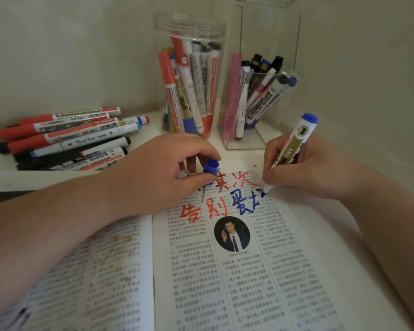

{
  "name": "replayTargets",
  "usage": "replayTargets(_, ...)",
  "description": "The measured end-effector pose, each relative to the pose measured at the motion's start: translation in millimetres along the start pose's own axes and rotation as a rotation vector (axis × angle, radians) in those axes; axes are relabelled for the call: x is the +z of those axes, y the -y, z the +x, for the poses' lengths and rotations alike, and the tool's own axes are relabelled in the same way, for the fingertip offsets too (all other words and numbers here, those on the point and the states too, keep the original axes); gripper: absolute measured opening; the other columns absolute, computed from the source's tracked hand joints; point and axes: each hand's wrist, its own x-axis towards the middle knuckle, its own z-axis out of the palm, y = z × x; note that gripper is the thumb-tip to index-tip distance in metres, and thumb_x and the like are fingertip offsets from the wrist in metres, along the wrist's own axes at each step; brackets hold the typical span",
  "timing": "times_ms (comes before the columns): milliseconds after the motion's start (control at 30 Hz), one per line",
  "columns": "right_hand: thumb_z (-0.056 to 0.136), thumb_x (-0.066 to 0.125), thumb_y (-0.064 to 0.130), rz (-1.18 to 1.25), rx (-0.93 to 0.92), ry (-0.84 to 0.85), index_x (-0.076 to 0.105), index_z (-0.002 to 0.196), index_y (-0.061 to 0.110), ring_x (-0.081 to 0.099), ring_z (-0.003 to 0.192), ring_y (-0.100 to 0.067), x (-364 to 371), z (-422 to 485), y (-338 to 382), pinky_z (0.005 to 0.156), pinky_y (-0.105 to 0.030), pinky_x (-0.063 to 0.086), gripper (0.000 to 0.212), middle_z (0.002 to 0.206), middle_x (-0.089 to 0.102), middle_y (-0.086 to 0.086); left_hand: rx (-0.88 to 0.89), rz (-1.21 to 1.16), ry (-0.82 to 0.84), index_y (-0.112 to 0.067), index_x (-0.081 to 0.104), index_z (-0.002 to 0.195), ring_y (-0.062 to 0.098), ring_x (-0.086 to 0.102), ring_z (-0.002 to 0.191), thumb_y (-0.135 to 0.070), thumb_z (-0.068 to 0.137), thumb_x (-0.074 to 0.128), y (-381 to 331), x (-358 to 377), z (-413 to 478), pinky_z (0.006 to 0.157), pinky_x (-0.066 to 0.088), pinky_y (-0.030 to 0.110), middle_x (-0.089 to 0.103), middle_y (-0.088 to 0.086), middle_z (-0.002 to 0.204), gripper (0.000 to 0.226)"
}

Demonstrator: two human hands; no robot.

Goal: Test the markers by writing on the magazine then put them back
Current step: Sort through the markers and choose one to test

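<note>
An open magazine [225, 271] lies flat in front of me, with red and blue handwritten characters near the top of its right page. My right hand [304, 168] grips a blue marker [294, 144] with its tip on the page at the end of the blue writing. My left hand [163, 173] rests on the top of the magazine and pinches the marker's blue cap [211, 166] between thumb and fingers.
A round clear jar [189, 75] full of markers stands at the back centre. A square clear holder [261, 99] with more markers sits to its right. A pile of loose markers [67, 139] lies at the back left. A wall closes the back.
</note>
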Motion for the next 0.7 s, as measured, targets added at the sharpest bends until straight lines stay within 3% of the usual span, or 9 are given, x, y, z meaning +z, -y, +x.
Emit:
replayTargets(500,0.065,0.071,0.011,-0.005,0.000,-0.049,0.062,0.062,0.004,0.047,0.055,-0.013,0.5,0.8,-1.1,0.050,-0.019,0.037,0.011,0.058,0.054,-0.009,-0.004,0.002,0.006,-0.033,0.068,0.112,0.003,0.058,0.093,-0.039,0.087,0.070,0.7,1.1,-0.3,0.078,0.040,0.006,0.059,-0.029,0.089,0.026)
replayTargets(567,0.072,0.079,0.002,0.019,-0.014,-0.025,0.064,0.066,0.000,0.049,0.054,-0.010,0.4,-0.2,-0.3,0.050,-0.017,0.038,0.017,0.057,0.058,-0.006,-0.004,0.005,0.012,-0.035,0.067,0.112,0.003,0.058,0.094,-0.041,0.087,0.069,0.3,0.7,-0.4,0.078,0.039,0.005,0.058,-0.030,0.089,0.026)
replayTargets(700,0.080,0.076,-0.010,0.015,0.017,0.068,0.065,0.065,0.000,0.046,0.048,-0.004,-0.8,-3.3,2.0,0.047,-0.014,0.037,0.021,0.052,0.057,0.001,-0.002,0.001,0.017,-0.036,0.067,0.113,0.004,0.058,0.094,-0.042,0.087,0.067,-0.3,0.4,-0.3,0.078,0.040,0.007,0.058,-0.030,0.090,0.026)
